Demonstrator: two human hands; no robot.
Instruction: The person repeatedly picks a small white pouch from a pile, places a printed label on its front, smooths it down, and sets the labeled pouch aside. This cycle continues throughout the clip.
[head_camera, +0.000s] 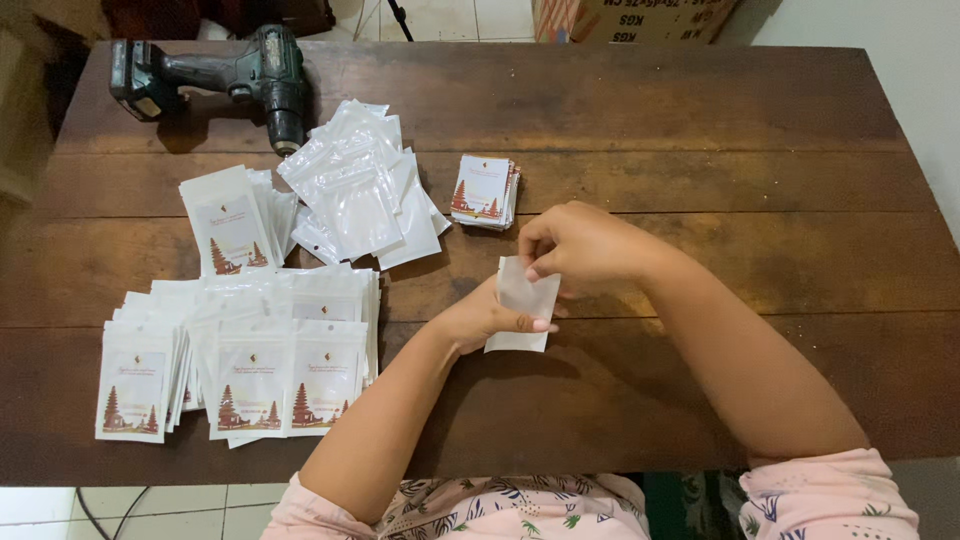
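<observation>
Near the centre of the dark wooden surface (700, 120), both hands close on one small white zip pouch (522, 318): the left hand (485, 318) grips its lower part from the 9 o'clock side, and the right hand (575, 245) pinches its top edge from 1 o'clock. From the pouch, a small stack of printed cards (485, 191) lies at 12 o'clock, loose empty clear pouches (358, 190) at 10 o'clock, rows of filled labelled pouches (250, 360) at 9 o'clock, and a cordless drill (225, 78) far off at 10 o'clock.

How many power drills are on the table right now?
1. The power drill lies on its side at the far left corner of the wooden table, beside the clear pouches.
</observation>
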